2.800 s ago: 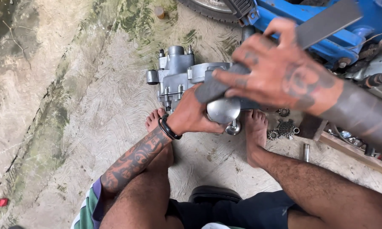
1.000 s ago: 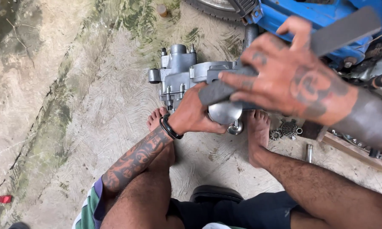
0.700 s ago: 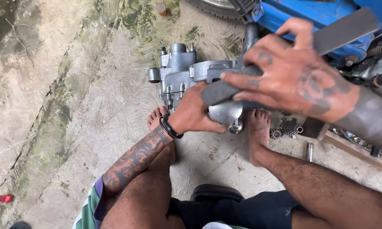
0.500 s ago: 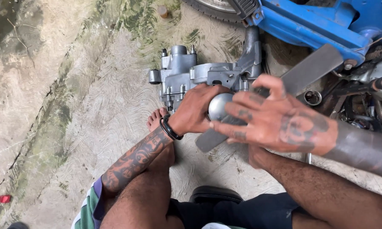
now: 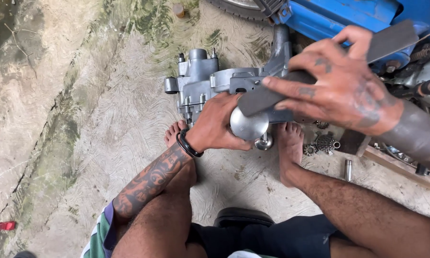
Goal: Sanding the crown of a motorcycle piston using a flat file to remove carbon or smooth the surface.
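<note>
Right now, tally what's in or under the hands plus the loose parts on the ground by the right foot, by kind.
Flat metal bar, held in right hand: 1
Round metal piston-like part, held by left hand: 1
Grey engine casing: 1
Small gears: 2
Short metal cylinder: 1
Total: 6

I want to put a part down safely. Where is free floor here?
Bare concrete floor lies left of the engine case and left foot. Right of the right foot, small parts crowd the floor beside the blue vehicle.
</note>
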